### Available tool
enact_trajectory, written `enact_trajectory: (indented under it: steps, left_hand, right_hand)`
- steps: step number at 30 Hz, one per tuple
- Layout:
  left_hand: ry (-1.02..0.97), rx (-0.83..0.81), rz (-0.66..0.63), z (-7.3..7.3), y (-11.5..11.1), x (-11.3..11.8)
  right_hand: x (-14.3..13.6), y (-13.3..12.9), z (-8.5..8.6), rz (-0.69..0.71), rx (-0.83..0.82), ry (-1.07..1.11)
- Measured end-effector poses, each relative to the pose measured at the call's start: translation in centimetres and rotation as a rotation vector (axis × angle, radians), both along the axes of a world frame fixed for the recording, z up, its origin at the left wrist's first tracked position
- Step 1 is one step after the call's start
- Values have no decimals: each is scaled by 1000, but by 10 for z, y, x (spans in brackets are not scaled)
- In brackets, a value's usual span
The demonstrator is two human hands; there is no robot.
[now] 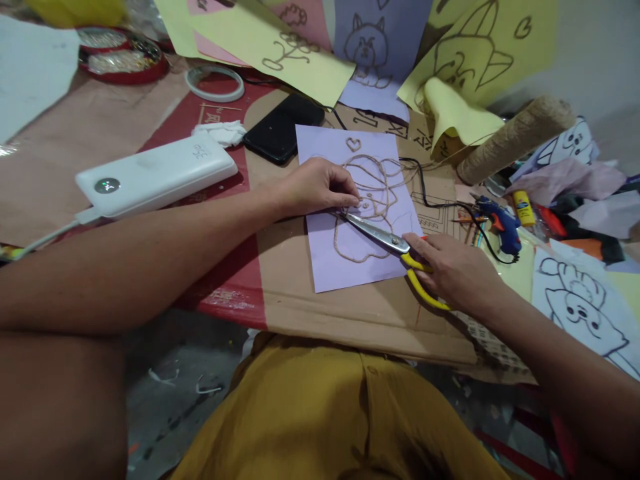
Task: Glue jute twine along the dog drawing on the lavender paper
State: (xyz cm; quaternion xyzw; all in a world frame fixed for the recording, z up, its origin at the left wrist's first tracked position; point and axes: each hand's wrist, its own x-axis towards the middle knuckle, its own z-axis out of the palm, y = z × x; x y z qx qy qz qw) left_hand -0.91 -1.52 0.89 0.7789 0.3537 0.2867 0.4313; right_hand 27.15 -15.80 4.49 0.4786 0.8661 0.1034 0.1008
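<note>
A lilac paper sheet (345,260) lies on the cardboard (310,307) in front of me, with a figure outlined on it in glued jute twine (373,183). My left hand (315,187) rests on the sheet, fingertips pinched on the twine near the figure's middle. My right hand (450,270) grips yellow-handled scissors (385,237), whose blades lie flat on the sheet and point left toward my left fingertips. The twine runs off to the right to a large spool (515,137).
A white power bank (155,175) and a black phone (283,128) lie at left. A blue glue gun (500,223) with a black cable and a glue stick (523,207) sit at right. Drawn paper sheets (583,307) surround the work; a tape roll (215,83) is behind.
</note>
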Motion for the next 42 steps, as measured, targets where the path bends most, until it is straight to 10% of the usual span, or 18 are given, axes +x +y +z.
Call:
enact_trajectory:
  steps: [21,28,33,38,42]
  left_hand:
    - [-2,7,12,-3,3,-1]
    - [-155,-149,34,-4,-1,-1]
    - [-174,31,171,-4,-5,-1]
    - [-156,131,304,-2,-3,-1]
    - [-187,59,344,-1,-1,-1]
  right_hand:
    - [32,-36,2,-47,116,97]
    - [117,-81,7,-793,284,386]
    - [177,-86,5,-1256,262,352]
    - [205,-86,-6,-1134,81,135]
    - [166,-86,5,-805,272,79]
